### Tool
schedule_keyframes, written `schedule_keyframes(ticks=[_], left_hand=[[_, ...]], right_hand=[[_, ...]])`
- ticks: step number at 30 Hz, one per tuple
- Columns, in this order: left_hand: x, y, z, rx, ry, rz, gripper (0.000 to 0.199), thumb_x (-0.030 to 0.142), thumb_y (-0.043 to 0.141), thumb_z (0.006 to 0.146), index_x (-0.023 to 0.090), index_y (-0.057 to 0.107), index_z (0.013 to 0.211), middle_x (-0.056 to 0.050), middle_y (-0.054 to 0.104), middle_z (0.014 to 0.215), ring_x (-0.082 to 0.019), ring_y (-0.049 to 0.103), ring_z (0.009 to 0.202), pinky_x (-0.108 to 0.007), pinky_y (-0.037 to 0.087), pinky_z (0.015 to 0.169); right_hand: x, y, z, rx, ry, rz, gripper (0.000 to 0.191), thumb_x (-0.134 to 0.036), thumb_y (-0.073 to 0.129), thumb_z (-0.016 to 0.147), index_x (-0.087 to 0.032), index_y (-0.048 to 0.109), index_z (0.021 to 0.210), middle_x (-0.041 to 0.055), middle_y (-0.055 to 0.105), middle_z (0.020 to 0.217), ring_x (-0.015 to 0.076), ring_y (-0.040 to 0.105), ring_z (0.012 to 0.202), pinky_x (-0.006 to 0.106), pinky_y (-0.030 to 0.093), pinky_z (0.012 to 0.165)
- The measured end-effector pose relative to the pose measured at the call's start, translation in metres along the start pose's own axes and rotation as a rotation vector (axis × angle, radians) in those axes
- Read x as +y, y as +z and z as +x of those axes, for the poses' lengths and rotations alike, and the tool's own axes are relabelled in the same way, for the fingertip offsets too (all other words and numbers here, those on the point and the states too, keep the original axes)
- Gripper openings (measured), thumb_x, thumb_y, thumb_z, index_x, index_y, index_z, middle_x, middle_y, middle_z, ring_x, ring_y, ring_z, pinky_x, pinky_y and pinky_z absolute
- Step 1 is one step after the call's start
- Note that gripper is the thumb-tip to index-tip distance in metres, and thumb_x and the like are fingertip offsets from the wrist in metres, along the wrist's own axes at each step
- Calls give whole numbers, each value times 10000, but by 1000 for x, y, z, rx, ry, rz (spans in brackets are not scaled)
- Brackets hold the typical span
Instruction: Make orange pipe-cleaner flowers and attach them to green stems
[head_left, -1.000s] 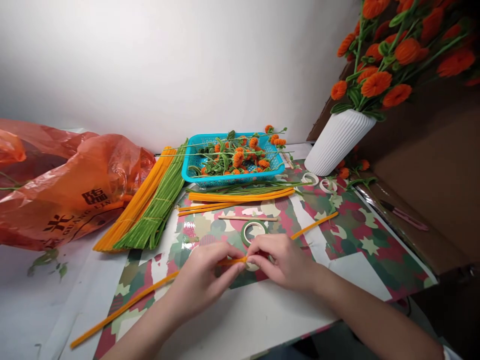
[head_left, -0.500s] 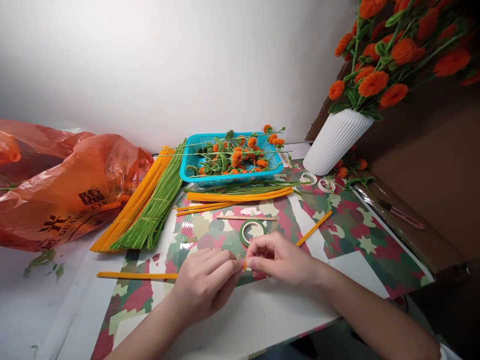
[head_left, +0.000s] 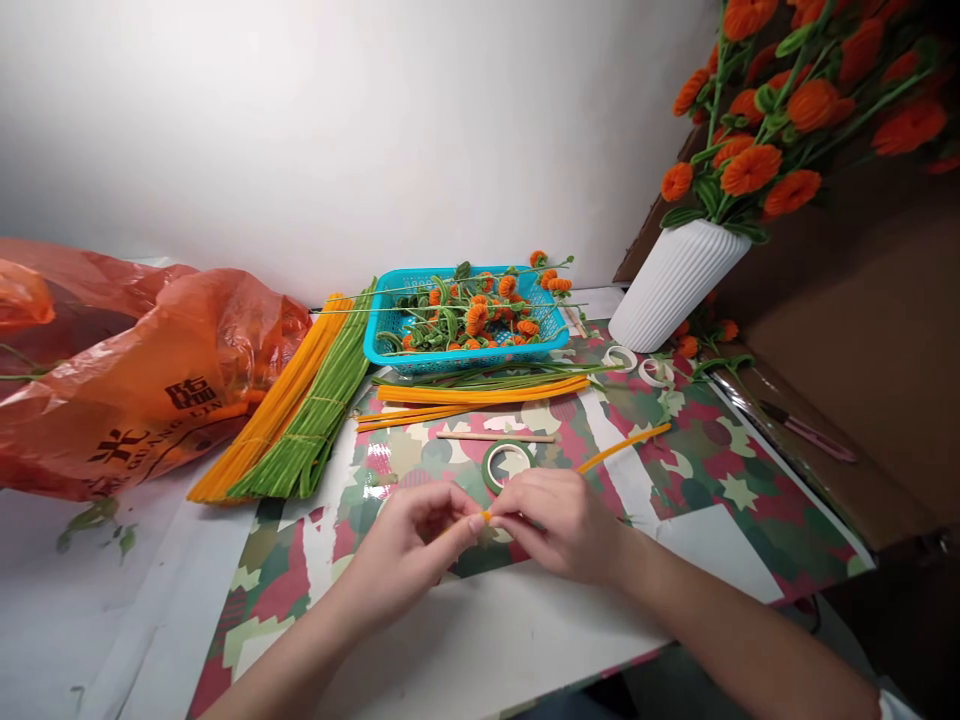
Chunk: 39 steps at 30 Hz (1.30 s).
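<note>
My left hand [head_left: 420,540] and my right hand [head_left: 562,520] meet at the front middle of the table, fingertips pinched together. Between them shows a small bit of an orange pipe cleaner [head_left: 626,447], whose free end sticks out past the right hand toward the upper right. Most of the strip is hidden by my fingers. Just behind the hands lies a roll of green tape [head_left: 531,468]. A thin wooden stick [head_left: 495,437] rests beyond the roll.
Loose orange pipe cleaners [head_left: 480,395] lie before a blue basket [head_left: 469,357] of orange flowers. Orange bundles [head_left: 277,400] and green bundles [head_left: 322,410] sit left, beside an orange plastic bag [head_left: 150,400]. A white vase [head_left: 671,285], white tape rolls [head_left: 656,373] and a cutter [head_left: 810,432] are right.
The orange length that stuck out left of my left hand no longer shows there. My left hand has turned, bringing its thumb into view, and the right hand has rolled over the pinch.
</note>
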<state>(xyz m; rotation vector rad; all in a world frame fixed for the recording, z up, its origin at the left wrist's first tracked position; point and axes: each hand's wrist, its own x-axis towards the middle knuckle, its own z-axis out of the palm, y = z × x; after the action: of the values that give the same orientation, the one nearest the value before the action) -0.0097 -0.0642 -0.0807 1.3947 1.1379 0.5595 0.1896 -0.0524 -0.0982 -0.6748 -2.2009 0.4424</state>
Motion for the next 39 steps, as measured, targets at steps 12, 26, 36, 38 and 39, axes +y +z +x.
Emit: schedule_keyframes(ticks=[12, 26, 36, 38, 39], left_hand=[[-6, -6, -2, 215, 841, 761, 122, 156, 508, 924, 180, 604, 853, 5, 621, 650, -116, 515, 550, -233, 379, 524], [-12, -6, 3, 149, 942, 1056, 217, 197, 418, 978, 185, 582, 835, 9, 606, 651, -136, 512, 563, -277, 320, 504], [-9, 0, -2, 158, 771, 732, 200, 155, 458, 939, 189, 563, 771, 24, 577, 613, -103, 492, 511, -219, 344, 481], [-5, 1, -4, 118, 635, 589, 195, 164, 470, 937, 191, 561, 766, 31, 578, 605, -93, 512, 519, -191, 373, 486], [-3, 1, -4, 93, 561, 535, 206, 178, 468, 941, 192, 559, 757, 34, 578, 596, -90, 515, 515, -182, 383, 483]], right_hand=[[-8, -20, 5, -215, 405, 356, 193, -245, 509, 933, -175, 678, 874, 30, 688, 749, 123, 576, 638, 227, 439, 586], [-9, -27, 12, -469, 602, 427, 98, -174, 614, 849, -157, 709, 834, 12, 681, 738, 120, 565, 665, 216, 410, 596], [-7, -17, 7, -314, 349, 256, 107, -138, 578, 867, -176, 618, 775, 7, 661, 728, 134, 561, 695, 247, 427, 675], [-4, -12, 5, -244, 195, 149, 151, -163, 504, 911, -177, 597, 792, 27, 649, 729, 150, 541, 687, 268, 416, 656], [-2, -10, 4, -215, 124, 84, 182, -179, 463, 933, -177, 589, 802, 39, 644, 730, 159, 530, 682, 277, 407, 639]])
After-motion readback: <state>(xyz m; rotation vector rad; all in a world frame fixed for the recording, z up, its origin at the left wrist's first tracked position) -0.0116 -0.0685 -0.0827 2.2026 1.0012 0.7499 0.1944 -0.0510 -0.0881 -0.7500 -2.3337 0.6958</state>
